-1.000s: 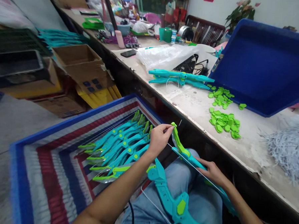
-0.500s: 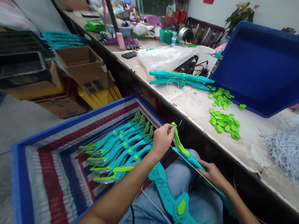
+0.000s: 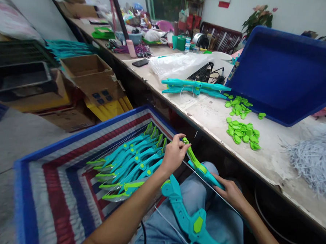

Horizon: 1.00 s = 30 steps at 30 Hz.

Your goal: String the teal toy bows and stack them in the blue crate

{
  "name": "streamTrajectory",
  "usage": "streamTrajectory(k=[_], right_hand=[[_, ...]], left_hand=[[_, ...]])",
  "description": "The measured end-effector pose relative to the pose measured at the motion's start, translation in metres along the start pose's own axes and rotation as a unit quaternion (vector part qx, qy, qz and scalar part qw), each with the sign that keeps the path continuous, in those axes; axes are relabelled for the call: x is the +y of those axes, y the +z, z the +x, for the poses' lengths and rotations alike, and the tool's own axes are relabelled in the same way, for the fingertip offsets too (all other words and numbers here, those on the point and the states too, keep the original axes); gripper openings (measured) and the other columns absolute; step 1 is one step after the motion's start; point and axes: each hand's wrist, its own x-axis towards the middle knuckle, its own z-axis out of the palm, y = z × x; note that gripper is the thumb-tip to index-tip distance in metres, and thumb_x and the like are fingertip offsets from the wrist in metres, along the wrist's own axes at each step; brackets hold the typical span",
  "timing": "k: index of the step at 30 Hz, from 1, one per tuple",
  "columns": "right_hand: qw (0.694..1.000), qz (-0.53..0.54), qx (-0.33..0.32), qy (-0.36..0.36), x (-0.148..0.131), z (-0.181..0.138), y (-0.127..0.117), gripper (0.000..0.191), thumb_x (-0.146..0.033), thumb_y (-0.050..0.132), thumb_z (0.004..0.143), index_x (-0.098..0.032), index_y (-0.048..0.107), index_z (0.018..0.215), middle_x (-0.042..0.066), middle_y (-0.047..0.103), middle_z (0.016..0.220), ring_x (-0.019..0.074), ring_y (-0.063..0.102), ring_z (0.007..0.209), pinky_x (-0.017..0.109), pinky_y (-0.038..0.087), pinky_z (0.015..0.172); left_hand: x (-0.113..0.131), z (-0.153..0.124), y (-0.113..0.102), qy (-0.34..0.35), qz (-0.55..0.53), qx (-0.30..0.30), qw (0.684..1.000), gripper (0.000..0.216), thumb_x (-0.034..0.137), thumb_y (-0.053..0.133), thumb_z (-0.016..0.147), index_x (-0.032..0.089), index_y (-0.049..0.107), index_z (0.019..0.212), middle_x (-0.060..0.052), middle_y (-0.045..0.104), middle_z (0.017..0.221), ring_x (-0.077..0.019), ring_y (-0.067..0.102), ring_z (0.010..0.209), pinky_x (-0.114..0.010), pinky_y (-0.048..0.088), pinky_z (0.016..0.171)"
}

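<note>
My left hand is closed in a pinch at the green tip of a teal-and-green toy bow, with a white string running from under it down to the right. What exactly sits between those fingertips is partly hidden. Wrapped round the bow's teal limb is my right hand, below the green end piece. Across my lap lies another toy bow, larger in view, with a green hexagonal piece at its middle. Several finished-looking bows lie side by side in the blue-rimmed crate on my left.
The blue crate has a striped lining. On the table are green plastic pieces, stacked teal bows, a tilted blue bin, a bundle of pale strings and a phone. Cardboard boxes stand at left.
My left hand has shifted slightly left, and its fingers have turned at the green tip. The held bow has moved a little left with it; my right hand keeps its grip.
</note>
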Motion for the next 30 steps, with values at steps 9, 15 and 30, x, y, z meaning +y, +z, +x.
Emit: streamTrajectory(k=[9,15,30], right_hand=[[1.000,0.004,-0.006,0.009,0.000,-0.001,0.002,0.052,-0.031,0.049,0.084,-0.030,0.049,0.136,0.002,0.070,0.113,0.0233,0.068,0.094,0.032,0.050,0.083],[0.999,-0.030,0.014,-0.010,0.003,-0.005,0.010,0.050,-0.031,0.048,0.086,-0.032,0.048,0.136,0.003,0.069,0.114,0.0227,0.066,0.099,0.032,0.050,0.085],[0.951,0.134,0.195,-0.197,-0.129,0.078,-0.030,0.021,-0.032,0.057,0.086,-0.021,0.070,0.098,0.005,0.068,0.089,0.0158,0.063,0.079,0.026,0.050,0.069]], left_hand=[[0.004,-0.006,-0.008,0.007,0.010,-0.041,0.999,0.044,0.025,0.058,0.083,0.015,0.046,0.124,0.007,0.059,0.058,-0.0144,0.058,0.060,-0.026,0.043,0.067],[0.003,0.002,-0.012,-0.026,0.003,-0.051,0.998,0.028,0.028,0.059,0.081,0.017,0.055,0.106,0.007,0.057,0.053,-0.0144,0.057,0.056,-0.026,0.041,0.063],[0.006,-0.025,-0.015,-0.027,-0.020,-0.026,0.999,0.020,0.026,0.057,0.082,0.017,0.058,0.100,0.009,0.049,0.050,-0.0111,0.050,0.052,-0.022,0.039,0.057]])
